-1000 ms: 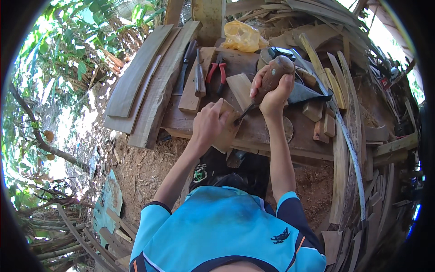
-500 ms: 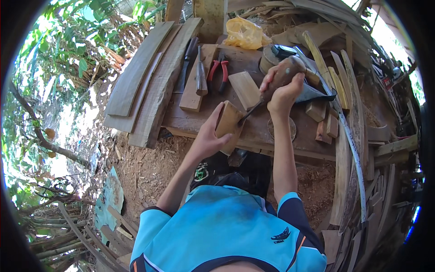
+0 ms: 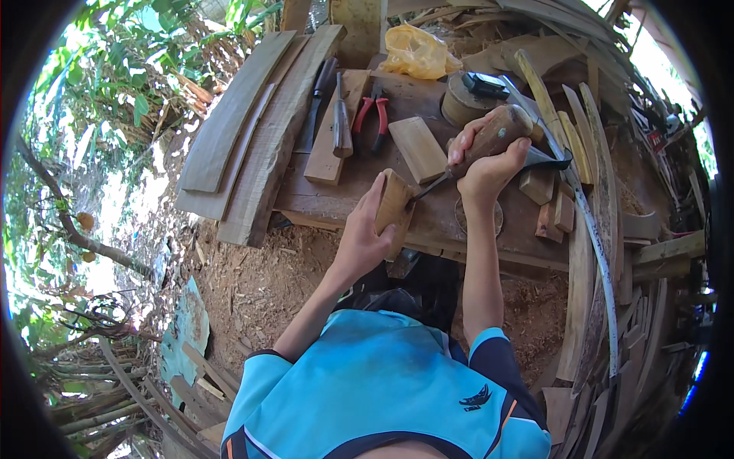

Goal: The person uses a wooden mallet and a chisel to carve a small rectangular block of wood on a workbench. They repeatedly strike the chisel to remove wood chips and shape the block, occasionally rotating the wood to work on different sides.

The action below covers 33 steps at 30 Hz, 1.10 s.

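My left hand grips a small pale wooden block, held upright against the front edge of the workbench. My right hand is wrapped around the thick brown wooden handle of a chisel. The chisel's thin metal shaft slants down and left, and its tip touches the upper right side of the block.
On the bench lie red-handled pliers, a dark flat tool, a loose wooden block, a yellow plastic bag and a round wooden stump. Long planks lean at the left. A curved saw blade runs down the right. Sawdust covers the ground.
My left hand has turned the block from lying under my palm to standing upright in my fingers. My right hand has lifted slightly with the chisel still at the block.
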Motion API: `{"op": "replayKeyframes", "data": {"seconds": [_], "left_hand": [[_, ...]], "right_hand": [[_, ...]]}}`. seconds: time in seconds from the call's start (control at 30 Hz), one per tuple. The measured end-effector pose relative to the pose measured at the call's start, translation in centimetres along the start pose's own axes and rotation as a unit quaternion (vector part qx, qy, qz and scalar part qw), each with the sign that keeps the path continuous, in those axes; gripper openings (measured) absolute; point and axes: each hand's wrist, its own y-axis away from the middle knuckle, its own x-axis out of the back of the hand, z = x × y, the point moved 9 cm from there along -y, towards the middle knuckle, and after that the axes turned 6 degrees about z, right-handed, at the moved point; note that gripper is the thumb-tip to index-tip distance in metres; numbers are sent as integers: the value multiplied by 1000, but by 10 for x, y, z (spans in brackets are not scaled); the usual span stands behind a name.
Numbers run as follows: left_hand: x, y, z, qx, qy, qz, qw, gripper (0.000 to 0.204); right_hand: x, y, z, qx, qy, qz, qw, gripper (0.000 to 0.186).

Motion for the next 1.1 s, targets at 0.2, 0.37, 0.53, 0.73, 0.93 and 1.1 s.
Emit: {"op": "replayKeyframes", "data": {"seconds": [0.2,0.37,0.53,0.73,0.93,1.1], "left_hand": [[-3,-1,3,2,8,-2,1000,72],[-3,1,5,4,16,-1,1000,71],[-4,0,6,4,6,-4,1000,70],[-1,-3,6,12,58,3,998,68],[19,11,21,52,120,12,991,66],[16,18,2,17,40,51,998,68]], "right_hand": [[-5,5,-4,31,17,-5,999,52],[-10,4,-13,78,-7,-27,997,47],[-8,4,-9,72,2,-25,997,48],[-18,3,-9,72,8,-50,996,47],[-40,30,-52,166,-41,-81,982,34],[-47,31,-18,135,99,-83,982,52]]}}
